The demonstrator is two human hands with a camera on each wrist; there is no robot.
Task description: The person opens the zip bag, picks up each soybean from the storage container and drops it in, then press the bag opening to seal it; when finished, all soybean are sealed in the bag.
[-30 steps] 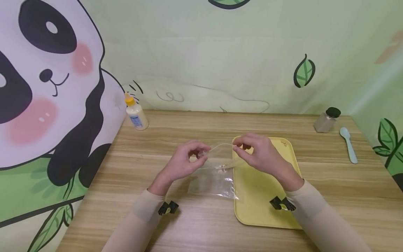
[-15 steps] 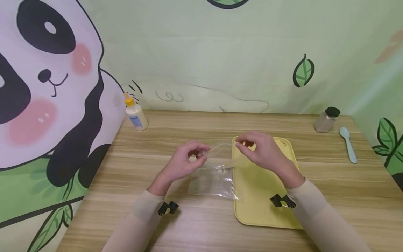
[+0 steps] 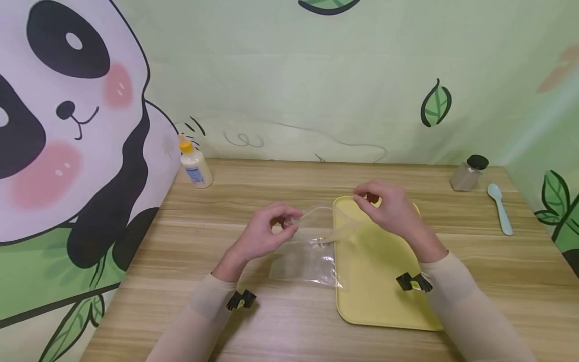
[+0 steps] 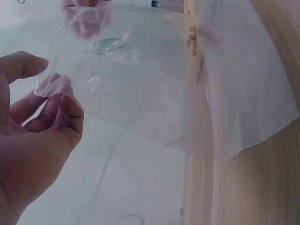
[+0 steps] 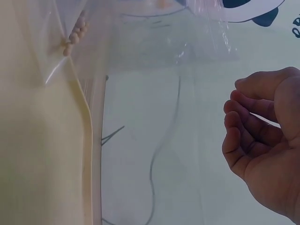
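A clear plastic bag [image 3: 303, 261] stands with its mouth parted, its right side overlapping the yellow tray [image 3: 380, 281]. The left hand [image 3: 262, 234] pinches the bag's upper left edge; in the left wrist view, thumb and fingers of that hand [image 4: 40, 150] grip the film [image 4: 140, 89]. Apart from the bag, above the tray's far part, is the right hand [image 3: 391, 208]. The right wrist view shows this hand [image 5: 262, 136] loosely curled, nothing visible in it. Small tan beads [image 5: 76, 35] show through the film low in the bag, also in the left wrist view [image 4: 192, 41].
At the back left of the wooden table [image 3: 217, 322] stands a white bottle [image 3: 196, 169] with a yellow cap. A jar [image 3: 467, 176] with a black lid is at the back right, beside a pale blue spoon [image 3: 500, 208].
The right hand has let go of the bag's edge and moved right and away over the tray, now covering the beads at its far corner. The left hand has stayed put.
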